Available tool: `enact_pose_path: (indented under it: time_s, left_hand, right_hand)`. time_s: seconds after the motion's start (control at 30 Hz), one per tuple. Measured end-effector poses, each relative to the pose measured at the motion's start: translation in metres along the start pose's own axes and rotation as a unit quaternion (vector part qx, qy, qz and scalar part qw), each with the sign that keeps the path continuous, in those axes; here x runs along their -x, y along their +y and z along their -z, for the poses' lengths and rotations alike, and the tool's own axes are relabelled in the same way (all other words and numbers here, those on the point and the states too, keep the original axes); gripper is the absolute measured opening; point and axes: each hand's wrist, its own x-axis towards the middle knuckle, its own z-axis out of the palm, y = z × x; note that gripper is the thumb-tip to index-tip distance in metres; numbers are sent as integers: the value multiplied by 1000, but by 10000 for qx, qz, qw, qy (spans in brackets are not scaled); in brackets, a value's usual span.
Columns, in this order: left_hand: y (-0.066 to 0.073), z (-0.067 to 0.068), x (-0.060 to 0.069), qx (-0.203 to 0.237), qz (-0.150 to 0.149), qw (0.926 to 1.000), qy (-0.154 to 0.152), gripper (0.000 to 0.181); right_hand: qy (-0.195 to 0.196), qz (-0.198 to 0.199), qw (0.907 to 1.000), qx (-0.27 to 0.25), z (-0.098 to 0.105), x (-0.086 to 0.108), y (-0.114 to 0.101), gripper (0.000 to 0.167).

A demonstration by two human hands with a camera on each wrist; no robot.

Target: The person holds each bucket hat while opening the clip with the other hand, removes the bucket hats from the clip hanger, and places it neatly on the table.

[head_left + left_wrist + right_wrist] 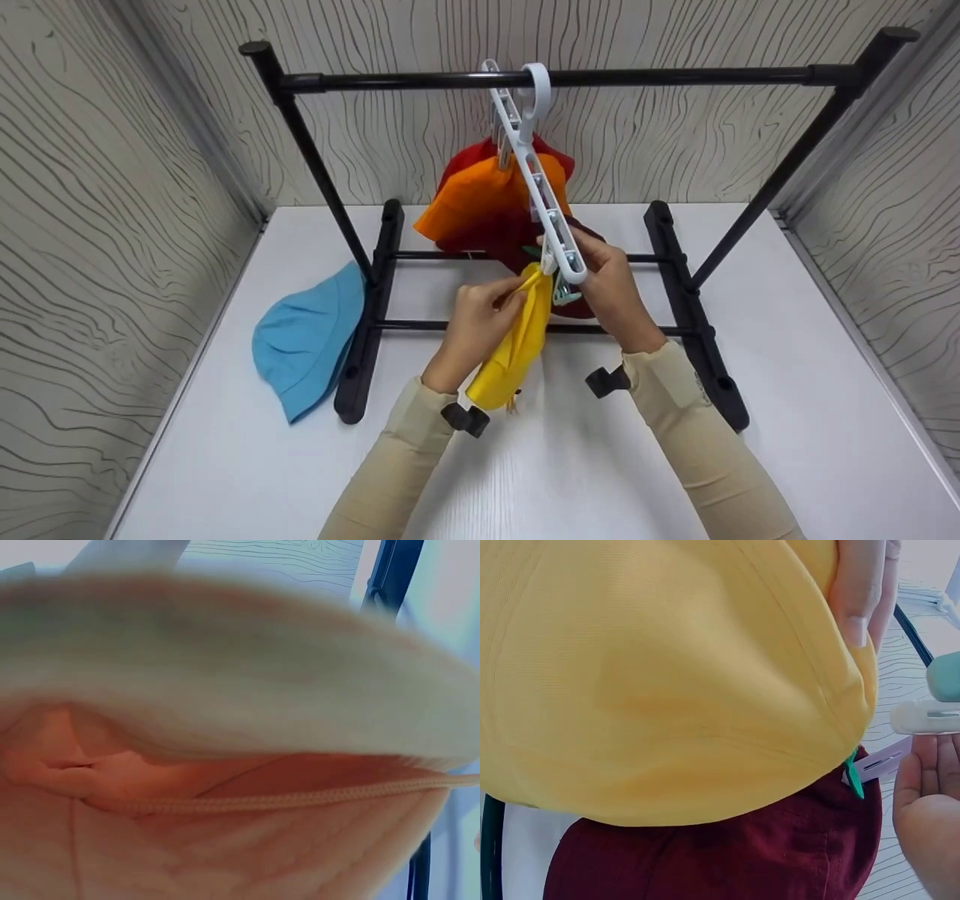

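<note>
Hanger: here's the white hanger (pixel 520 142), hooked over the top bar and pointing out toward the front of the bench, clips along its length.
On the hanger: red hat (pixel 469 156) at the back, orange hat (pixel 472 195) ahead of it, dark red hat (pixel 487 232) lower and nearer.
Yellow hat: the yellow hat (pixel 510 360) is up at the hanger's front end, right against a white clip; whether that clip bites, I can't tell.
Inside the hat: the left wrist view peers into a hollow, a braided cord (pixel 262 802) strung across it.
Left hand: the left hand (pixel 476 319) has closed thumb and fingers, pinching the yellow hat's upper edge.
Right hand: the right hand (pixel 619 296) is at the hanger's front end, fingers bent behind it, near a pale green clip (pixel 566 294); its grip is hidden.
Blue hat: over by the left edge of the bench (pixel 795 390), the blue hat (pixel 307 337) lies against the rack's left foot.
Rack: the black rack (pixel 675 76) spans the bench, feet running forward from near its back edge.
Room: pale walls (pixel 675 142) with dark wavy grain rise behind the back edge and along both sides.
</note>
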Motion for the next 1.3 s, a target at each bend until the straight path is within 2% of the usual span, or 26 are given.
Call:
enact_pose_path:
  time_s: [0.1,0.4,0.5,0.73,0.9,1.1,1.3]
  left_hand:
    - [-1,2,1,86,20,10000,22,25]
    - [-12,10,6,166,362,9990,218,24]
    - [-16,14,8,83,374,9986,373,24]
    - [-32,25,14,-239,299,9966,733,21]
    - [-45,35,21,-250,481,9951,833,20]
    - [-62,46,26,-332,1037,9899,905,21]
    - [-75,55,30,-550,1801,9780,902,23]
  right_hand:
    - [-21,-53,10000,47,0,1,-1,44]
    - [36,-175,9990,412,-1,2,-2,41]
    - [39,-199,9986,487,-1,2,-1,39]
    - [77,-370,9989,266,0,3,0,46]
    - [89,-411,9984,379,0,3,-1,46]
    - [102,-389,9987,308,1,3,-2,41]
    - [68,-320,9991,265,2,4,-2,43]
